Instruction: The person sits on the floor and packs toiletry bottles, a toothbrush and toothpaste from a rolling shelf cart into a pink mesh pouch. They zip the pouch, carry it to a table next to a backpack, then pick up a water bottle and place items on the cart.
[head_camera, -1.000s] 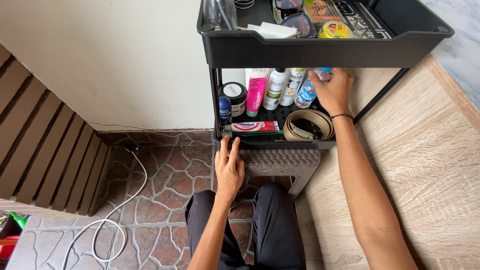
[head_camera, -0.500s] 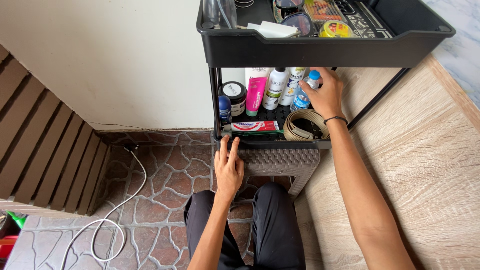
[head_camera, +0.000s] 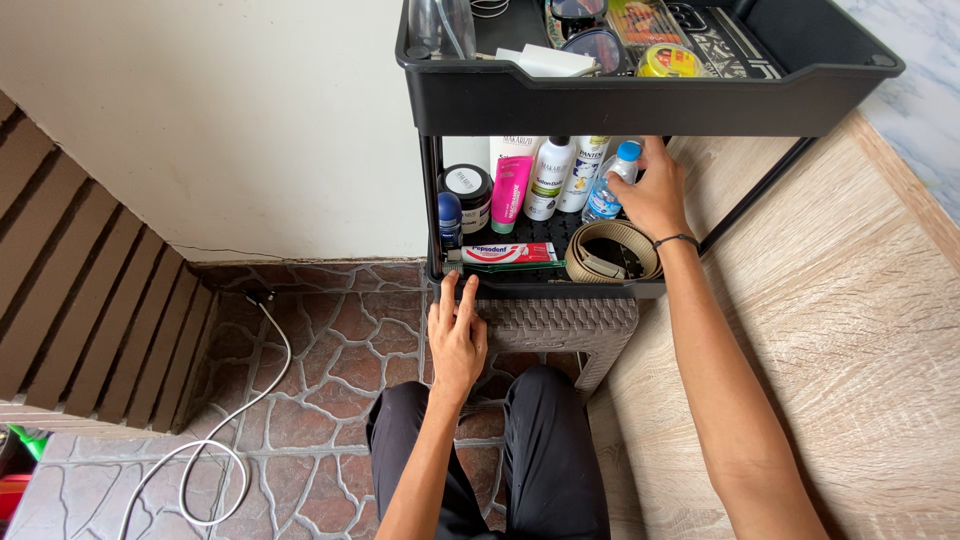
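My right hand (head_camera: 657, 193) is closed around a small clear water bottle with a blue cap (head_camera: 610, 186), standing on the lower shelf of a black cart (head_camera: 545, 283). Beside the bottle are white shampoo bottles (head_camera: 552, 175), a pink tube (head_camera: 511, 185), a dark jar (head_camera: 466, 190) and a small blue roll-on (head_camera: 450, 217). A coiled tan belt (head_camera: 612, 250) lies just below my right hand. A toothpaste box (head_camera: 510, 254) lies along the shelf's front. My left hand (head_camera: 457, 335) rests flat with its fingers on the shelf's front edge.
The cart's top tray (head_camera: 640, 95) holds glasses, a yellow tin and other small things. A woven stool (head_camera: 560, 325) stands under the cart. A white cable (head_camera: 235, 420) loops over the stone floor at left. A wood-grain surface (head_camera: 850, 330) lies at right.
My right hand has brought the water bottle leftward, close to the shampoo bottles, and set it more upright. The left hand has stayed put.
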